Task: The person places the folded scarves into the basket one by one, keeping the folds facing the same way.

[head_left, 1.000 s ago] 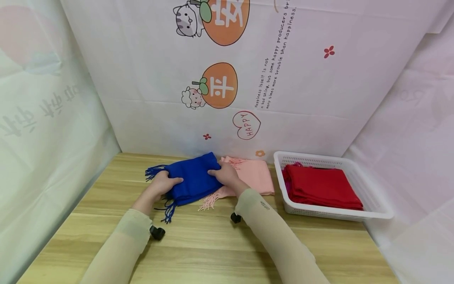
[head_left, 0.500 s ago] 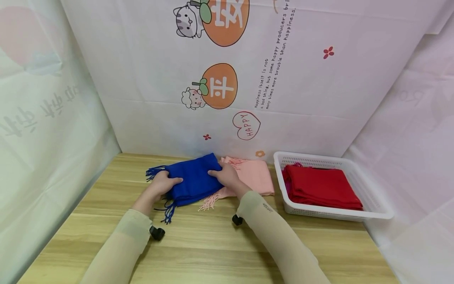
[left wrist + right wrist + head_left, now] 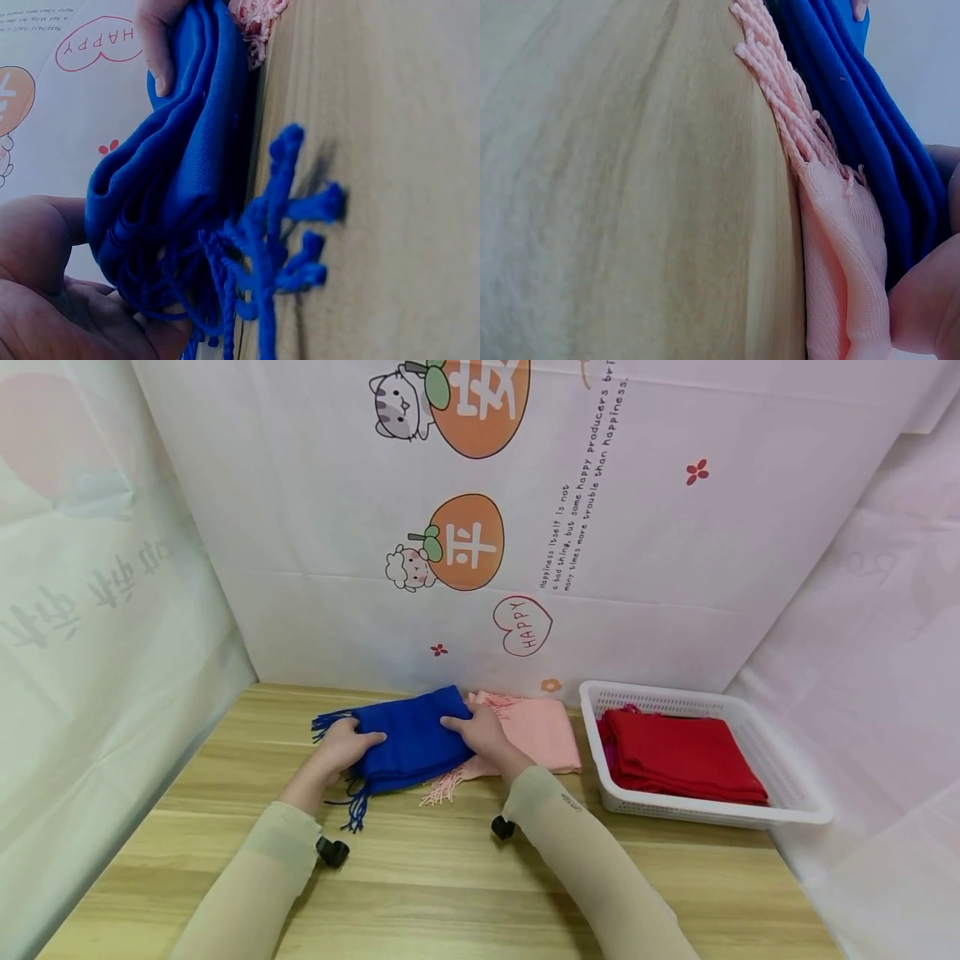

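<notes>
A folded blue scarf (image 3: pixel 412 735) with fringed ends lies toward the back of the table, its right end over part of a folded pink scarf (image 3: pixel 542 735). My left hand (image 3: pixel 347 748) grips the fringed left end, thumb on top and fingers underneath, as the left wrist view shows. At the other end my right hand (image 3: pixel 483 732) holds the blue scarf with its thumb on top; its fingers are mostly hidden. In the right wrist view, the pink scarf (image 3: pixel 844 255) lies under the blue folds (image 3: pixel 870 127), close to the right hand.
On the right stands a white perforated basket (image 3: pixel 806 810) with a folded red scarf (image 3: pixel 682 756) in it, and a bit of magenta cloth (image 3: pixel 609 753) under that. A printed white sheet (image 3: pixel 637 635) rises behind the wooden table (image 3: pixel 420 877), with sheets at both sides.
Both hands keep their hold on the blue scarf and hardly move. The right forearm has shifted very slightly to the right.
</notes>
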